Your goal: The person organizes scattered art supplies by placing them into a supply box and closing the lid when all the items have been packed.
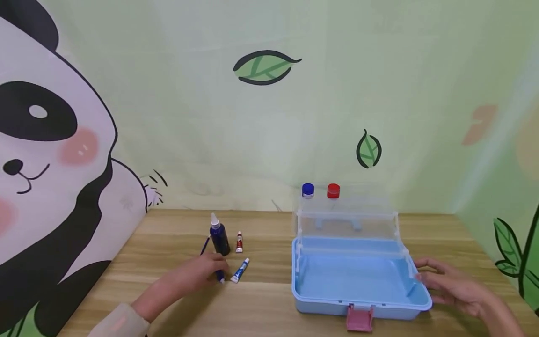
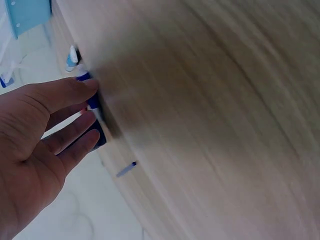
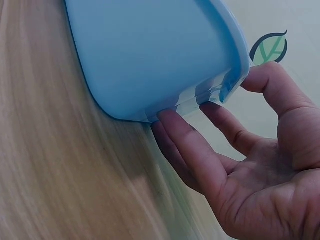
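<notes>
Light-blue box (image 1: 320,307), pink latch (image 1: 360,320), dark-blue bottle (image 1: 219,239), blue white-tipped stick (image 2: 93,101), blue-and-white tube (image 1: 240,270), red-and-white tube (image 1: 239,242), wood-grained table (image 1: 261,306)

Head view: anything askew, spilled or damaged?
Nothing looks spilled or damaged. Odd: the blue jar and red jar show above the far edge of the table, seemingly in the raised clear section of the blue box; their support is unclear.

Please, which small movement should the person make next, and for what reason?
Probably the left hand should lift the slim blue item toward the light-blue box. That hand grips the item low at the table, the box's clear lid stands raised, and the right hand touches the box's side.
</notes>
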The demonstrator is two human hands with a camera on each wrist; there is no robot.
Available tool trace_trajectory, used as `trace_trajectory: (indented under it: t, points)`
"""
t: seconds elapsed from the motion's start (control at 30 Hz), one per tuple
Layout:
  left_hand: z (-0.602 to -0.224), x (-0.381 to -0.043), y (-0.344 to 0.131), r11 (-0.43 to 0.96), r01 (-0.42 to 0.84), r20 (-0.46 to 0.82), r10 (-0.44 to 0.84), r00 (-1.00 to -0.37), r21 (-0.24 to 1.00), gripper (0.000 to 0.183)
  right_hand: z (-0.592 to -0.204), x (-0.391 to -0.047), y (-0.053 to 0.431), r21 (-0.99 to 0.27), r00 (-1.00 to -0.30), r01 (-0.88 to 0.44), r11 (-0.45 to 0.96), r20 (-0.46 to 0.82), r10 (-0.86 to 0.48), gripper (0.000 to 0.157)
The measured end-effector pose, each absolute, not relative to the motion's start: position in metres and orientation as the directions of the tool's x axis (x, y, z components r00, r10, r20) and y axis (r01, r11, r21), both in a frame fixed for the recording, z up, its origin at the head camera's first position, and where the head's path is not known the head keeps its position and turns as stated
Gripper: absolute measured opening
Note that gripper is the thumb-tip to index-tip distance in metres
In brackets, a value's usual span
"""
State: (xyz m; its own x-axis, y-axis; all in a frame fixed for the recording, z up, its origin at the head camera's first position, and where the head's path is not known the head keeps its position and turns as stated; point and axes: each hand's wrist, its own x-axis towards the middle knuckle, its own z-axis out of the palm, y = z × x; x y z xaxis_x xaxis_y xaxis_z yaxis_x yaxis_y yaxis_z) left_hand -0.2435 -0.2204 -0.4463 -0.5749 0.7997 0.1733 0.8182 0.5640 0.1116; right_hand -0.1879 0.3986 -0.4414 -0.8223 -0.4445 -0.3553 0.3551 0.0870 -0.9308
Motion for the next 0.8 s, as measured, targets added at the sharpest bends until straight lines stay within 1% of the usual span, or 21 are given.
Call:
trace_trajectory:
  t: [0.2, 0.43, 0.5, 0.63, 0.7, 0.8]
  points:
    - [-0.447, -0.244, -0.228, 0.605, 0.784, 0.171, 0.765, -0.621, 0.139, 0.028, -0.443, -0.192, 0.393, -0.925, -0.824, 0.364, 0.107, -0.374, -0.426, 0.021]
    - [-0.447, -0.241, -0.229, 0.615, 0.779, 0.143, 0.766, -0.627, 0.122, 0.02, -0.442, -0.194, 0.393, -0.915, -0.818, 0.378, 0.139, -0.401, -0.412, 0.021]
    - [-0.447, -0.238, -0.228, 0.618, 0.78, 0.145, 0.767, -0.625, 0.096, 0.019, -0.442, -0.193, 0.393, -0.913, -0.815, 0.381, 0.147, -0.407, -0.412, 0.021]
    - [-0.448, -0.238, -0.219, 0.629, 0.777, 0.146, 0.77, -0.621, -0.016, 0.016, -0.441, -0.192, 0.396, -0.912, -0.811, 0.382, 0.152, -0.41, -0.418, 0.02]
    - [-0.446, -0.24, -0.215, 0.633, 0.771, 0.126, 0.772, -0.623, -0.063, 0.018, -0.441, -0.19, 0.397, -0.908, -0.806, 0.394, 0.144, -0.417, -0.42, 0.019]
    - [-0.445, -0.242, -0.211, 0.641, 0.763, 0.075, 0.767, -0.637, -0.081, 0.021, -0.443, -0.187, 0.397, -0.899, -0.795, 0.418, 0.134, -0.433, -0.425, 0.018]
